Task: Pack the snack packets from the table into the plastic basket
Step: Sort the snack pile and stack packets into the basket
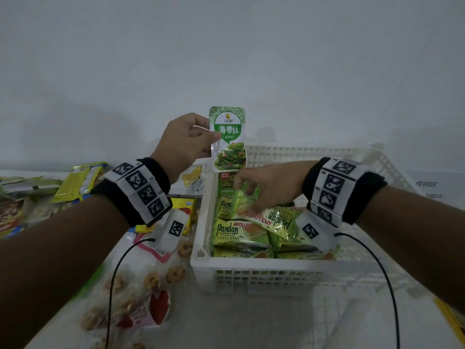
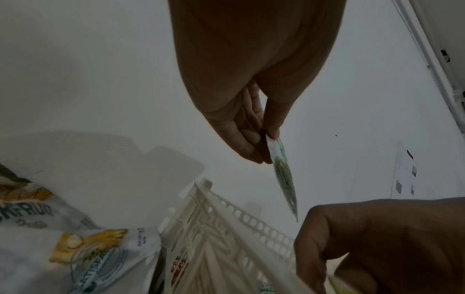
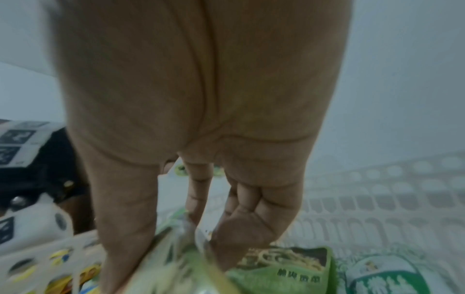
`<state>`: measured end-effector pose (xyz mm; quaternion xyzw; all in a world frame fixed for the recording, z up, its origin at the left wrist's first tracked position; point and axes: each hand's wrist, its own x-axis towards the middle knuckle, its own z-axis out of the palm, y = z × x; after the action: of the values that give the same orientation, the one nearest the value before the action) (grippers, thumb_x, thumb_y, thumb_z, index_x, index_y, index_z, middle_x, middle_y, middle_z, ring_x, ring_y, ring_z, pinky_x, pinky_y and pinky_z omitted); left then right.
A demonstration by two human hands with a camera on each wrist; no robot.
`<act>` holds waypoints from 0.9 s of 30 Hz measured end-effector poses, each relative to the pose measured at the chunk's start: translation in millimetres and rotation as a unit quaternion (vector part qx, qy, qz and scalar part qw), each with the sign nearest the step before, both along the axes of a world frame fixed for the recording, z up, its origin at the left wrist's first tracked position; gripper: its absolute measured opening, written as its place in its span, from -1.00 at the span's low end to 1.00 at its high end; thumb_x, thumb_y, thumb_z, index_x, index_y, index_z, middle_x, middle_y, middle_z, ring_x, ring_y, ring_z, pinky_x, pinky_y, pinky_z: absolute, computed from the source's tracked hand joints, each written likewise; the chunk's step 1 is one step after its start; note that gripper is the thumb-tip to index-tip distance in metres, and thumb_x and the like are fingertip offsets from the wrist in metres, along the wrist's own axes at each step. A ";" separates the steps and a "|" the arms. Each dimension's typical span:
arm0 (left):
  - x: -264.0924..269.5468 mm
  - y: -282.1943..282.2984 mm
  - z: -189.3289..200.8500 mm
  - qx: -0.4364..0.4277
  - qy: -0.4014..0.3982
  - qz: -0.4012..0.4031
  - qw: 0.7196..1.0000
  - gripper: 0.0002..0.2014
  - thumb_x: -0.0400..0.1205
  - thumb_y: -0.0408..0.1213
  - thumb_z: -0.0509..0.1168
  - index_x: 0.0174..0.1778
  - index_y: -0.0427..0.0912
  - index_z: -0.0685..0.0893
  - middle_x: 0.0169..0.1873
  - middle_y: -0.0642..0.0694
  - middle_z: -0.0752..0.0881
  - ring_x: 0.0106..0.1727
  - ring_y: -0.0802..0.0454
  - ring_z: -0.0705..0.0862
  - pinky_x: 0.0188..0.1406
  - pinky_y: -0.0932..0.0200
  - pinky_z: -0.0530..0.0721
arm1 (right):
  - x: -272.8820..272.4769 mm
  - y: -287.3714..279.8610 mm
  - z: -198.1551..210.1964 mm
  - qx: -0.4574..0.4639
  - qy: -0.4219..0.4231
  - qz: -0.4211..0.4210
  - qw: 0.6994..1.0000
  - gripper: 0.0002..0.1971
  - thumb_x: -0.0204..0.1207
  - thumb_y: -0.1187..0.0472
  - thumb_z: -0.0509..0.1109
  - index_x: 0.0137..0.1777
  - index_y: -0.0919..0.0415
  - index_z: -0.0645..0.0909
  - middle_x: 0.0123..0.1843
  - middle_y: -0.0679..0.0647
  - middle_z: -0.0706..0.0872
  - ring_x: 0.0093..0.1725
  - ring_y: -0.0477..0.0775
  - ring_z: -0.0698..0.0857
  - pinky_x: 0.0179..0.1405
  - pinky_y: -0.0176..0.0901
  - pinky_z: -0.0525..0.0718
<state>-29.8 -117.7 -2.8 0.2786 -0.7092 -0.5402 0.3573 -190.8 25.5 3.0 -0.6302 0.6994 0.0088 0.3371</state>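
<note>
Green seaweed packet (image 1: 227, 138): held upright above the far left corner of the white plastic basket (image 1: 254, 267), clear of the rim. Pinched at its left edge by the left hand (image 1: 185, 142), thumb on the printed face, fingers behind. Seen edge-on from the left wrist view: thin, flat, slightly bowed. Judged light, flexible and slick-faced; best gripped at a sealed edge, as now, with light pressure only.

Pandan cake packet (image 1: 247, 201): inside the basket, gripped at one end by the right hand (image 1: 266, 190), thumb and fingers curled round it. Lying tilted over further Pandan packets (image 1: 237, 233) stacked along the near left part of the basket. Judged soft and puffy; contents crushable, so hold at the crimped end, not across the middle.

Outside the basket on the surface (image 1: 276, 321), left side: yellow packets (image 1: 78, 181), a clear bag of round cookies (image 1: 141, 293), other wrappers not yet packed.

Hidden or unclear: basket floor under the packets not visible; right half of the basket covered by the right forearm. Right wrist view blurred; packet in the grip smeared, print unreadable. Small dark-green packet (image 3: 284, 266) beside the fingers there, label too small to read. Far-left wrappers cut off by the frame edge.
</note>
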 end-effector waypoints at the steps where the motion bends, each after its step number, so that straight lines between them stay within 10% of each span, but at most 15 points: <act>1: -0.2 -0.3 0.5 -0.001 0.001 0.002 1.000 -0.81 0.64 -0.38 0.49 0.09 -0.32 0.64 -0.22 -0.18 0.84 -0.18 -0.04 0.80 -0.06 -0.03 0.86 | -2.9 2.6 5.0 -0.008 -0.002 -0.002 1.000 -0.43 0.54 0.00 0.60 0.48 -0.13 0.43 0.28 0.05 0.63 -0.10 0.00 0.71 -0.12 -0.15 0.72; 10: -2.9 -5.3 4.8 0.014 0.015 0.036 0.999 -0.73 0.64 -0.39 0.49 0.16 -0.41 0.61 -0.06 -0.41 0.81 -0.05 -0.31 0.82 0.05 -0.22 0.84 | -31.2 22.6 23.8 -0.132 -0.165 -0.164 0.964 -0.63 0.51 0.25 0.63 0.12 0.14 0.47 0.17 0.33 0.76 0.04 0.30 0.84 0.22 0.40 0.75; 16: -5.0 -5.0 3.7 0.007 0.007 0.036 0.999 -0.78 0.64 -0.39 0.49 0.12 -0.34 0.62 -0.11 -0.35 0.82 -0.11 -0.20 0.81 -0.01 -0.13 0.86 | -36.8 27.6 15.6 -0.124 -0.216 -0.191 0.950 -0.75 0.61 0.30 0.53 0.24 0.27 0.63 0.12 0.27 0.83 0.10 0.24 0.85 0.23 0.29 0.78; 20: -5.1 -4.2 2.5 0.008 0.007 0.036 0.999 -0.76 0.64 -0.39 0.48 0.15 -0.37 0.62 -0.12 -0.31 0.82 -0.11 -0.20 0.80 -0.03 -0.07 0.86 | -39.6 30.4 15.8 -0.133 -0.191 -0.186 0.955 -0.74 0.51 0.17 0.63 0.07 0.24 0.65 -0.31 0.00 0.70 -0.36 -0.04 0.62 -0.33 -0.25 0.66; 25: -3.0 -3.9 -0.2 0.009 0.008 0.038 0.999 -0.72 0.64 -0.40 0.48 0.19 -0.43 0.60 -0.10 -0.33 0.82 -0.12 -0.19 0.82 -0.02 -0.09 0.86 | -35.6 31.7 15.5 -0.053 -0.160 -0.073 0.983 -0.78 0.49 0.17 0.64 -0.07 0.20 0.65 -0.14 0.12 0.81 -0.12 0.07 0.72 0.18 0.07 0.70; 27: -2.8 -3.6 -1.6 0.011 0.012 0.037 0.999 -0.71 0.64 -0.41 0.48 0.20 -0.45 0.60 -0.13 -0.29 0.83 -0.11 -0.19 0.84 -0.05 -0.08 0.86 | -32.1 30.9 12.8 -0.005 -0.161 -0.035 0.986 -0.78 0.50 0.23 0.63 -0.03 0.32 0.66 -0.13 0.24 0.78 -0.15 0.16 0.66 0.05 0.14 0.64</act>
<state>-32.5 -121.3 -4.4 0.3020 -0.6882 -0.5374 0.3826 -222.9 56.4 15.9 -0.6003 0.6573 -0.1080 0.4426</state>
